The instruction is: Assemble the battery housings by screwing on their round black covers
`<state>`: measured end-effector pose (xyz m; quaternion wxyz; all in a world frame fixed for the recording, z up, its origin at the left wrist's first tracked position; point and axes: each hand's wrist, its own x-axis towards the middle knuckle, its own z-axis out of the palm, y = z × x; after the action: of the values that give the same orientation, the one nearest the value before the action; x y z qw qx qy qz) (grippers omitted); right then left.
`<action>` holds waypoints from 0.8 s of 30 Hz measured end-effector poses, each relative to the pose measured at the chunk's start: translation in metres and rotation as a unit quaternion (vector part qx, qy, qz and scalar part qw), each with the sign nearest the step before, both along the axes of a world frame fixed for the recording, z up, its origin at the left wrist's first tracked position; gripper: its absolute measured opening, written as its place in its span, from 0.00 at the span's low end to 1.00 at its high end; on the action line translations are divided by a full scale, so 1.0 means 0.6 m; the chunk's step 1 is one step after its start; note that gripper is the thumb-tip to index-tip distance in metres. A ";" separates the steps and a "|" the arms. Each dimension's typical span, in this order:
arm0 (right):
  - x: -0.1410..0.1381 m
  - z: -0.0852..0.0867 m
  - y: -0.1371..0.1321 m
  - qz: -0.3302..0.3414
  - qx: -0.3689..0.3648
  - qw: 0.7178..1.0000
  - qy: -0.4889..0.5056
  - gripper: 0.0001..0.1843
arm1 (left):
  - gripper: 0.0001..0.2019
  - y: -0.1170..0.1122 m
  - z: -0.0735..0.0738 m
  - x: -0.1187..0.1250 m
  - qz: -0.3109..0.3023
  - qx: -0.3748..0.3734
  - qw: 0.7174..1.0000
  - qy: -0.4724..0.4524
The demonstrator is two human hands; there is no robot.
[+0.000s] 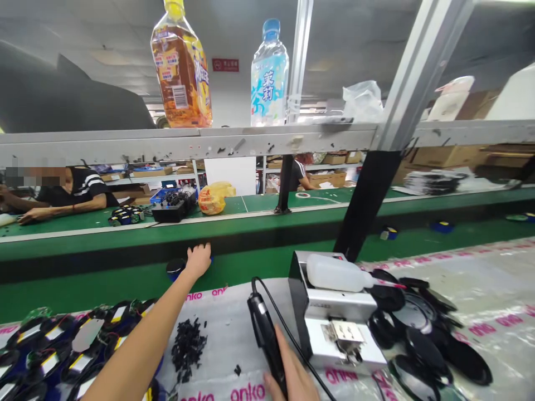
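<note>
My left hand (pixel 199 259) reaches out over the green belt, fingers curled down. A small bit of blue shows at its right edge; what the fingers hold is mostly hidden. Just left of that hand sits a round black-and-blue part (pixel 175 268). My right hand (pixel 292 367) is wrapped around a black electric screwdriver (pixel 264 328), its cord looping up and to the right. Below my left forearm lie many round blue-and-black units (pixel 54 333) with white-yellow blocks. A pile of small black pieces (pixel 188 345) rests between my arms.
A metal box (pixel 338 317) with a white squeeze bottle (pixel 334 273) on top stands at right. Beside it are several black round covers (pixel 426 345). A slanted post (pixel 368 195) and a shelf bar (pixel 251 140) with drink bottles cross the view. Co-workers sit opposite.
</note>
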<state>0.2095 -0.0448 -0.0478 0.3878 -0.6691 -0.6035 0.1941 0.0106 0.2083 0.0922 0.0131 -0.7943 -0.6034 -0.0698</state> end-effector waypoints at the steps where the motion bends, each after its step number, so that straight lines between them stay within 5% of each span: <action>1: 0.000 0.001 0.007 -0.002 0.009 0.999 -0.040 0.37 | 0.19 -0.007 0.004 0.008 -0.014 -0.004 1.000 -0.008; 5: 0.002 0.005 0.025 -0.014 0.033 0.989 -0.144 0.33 | 0.17 -0.049 0.022 0.031 -0.096 -0.062 0.993 -0.031; 8: 0.015 0.038 0.012 0.014 0.058 0.987 -0.148 0.28 | 0.14 -0.123 0.031 0.041 -0.179 -0.122 0.975 -0.045; 10: 0.042 0.090 0.001 0.037 0.130 0.980 -0.146 0.23 | 0.17 -0.195 0.027 0.043 -0.227 -0.155 0.959 -0.062; 11: 0.062 0.123 0.001 0.027 0.231 0.961 -0.147 0.19 | 0.19 -0.233 0.020 0.042 -0.248 -0.170 0.951 -0.074; 13: 0.116 0.192 0.018 -0.055 0.399 0.894 -0.197 0.19 | 0.28 -0.300 -0.003 0.038 -0.295 -0.209 0.927 -0.105; 14: 0.146 0.222 0.035 -0.076 0.411 0.873 -0.250 0.25 | 0.33 -0.325 -0.018 0.034 -0.325 -0.231 0.908 -0.131; 17: 0.234 0.279 0.099 0.020 0.263 0.908 -0.325 0.45 | 0.40 -0.361 -0.071 0.022 -0.358 -0.275 0.861 -0.235; 20: 0.273 0.301 0.127 0.087 0.182 0.922 -0.331 0.46 | 0.43 -0.359 -0.116 0.014 -0.292 -0.297 0.842 -0.342; 24: 0.212 0.319 0.060 -0.002 0.267 0.938 -0.220 0.46 | 0.45 -0.352 -0.141 0.011 -0.231 -0.322 0.835 -0.382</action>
<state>0.3365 -0.0089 0.1438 0.4104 -0.5682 -0.7018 -0.1272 0.0174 -0.0028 0.0074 -0.4909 -0.7803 -0.3482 -0.1702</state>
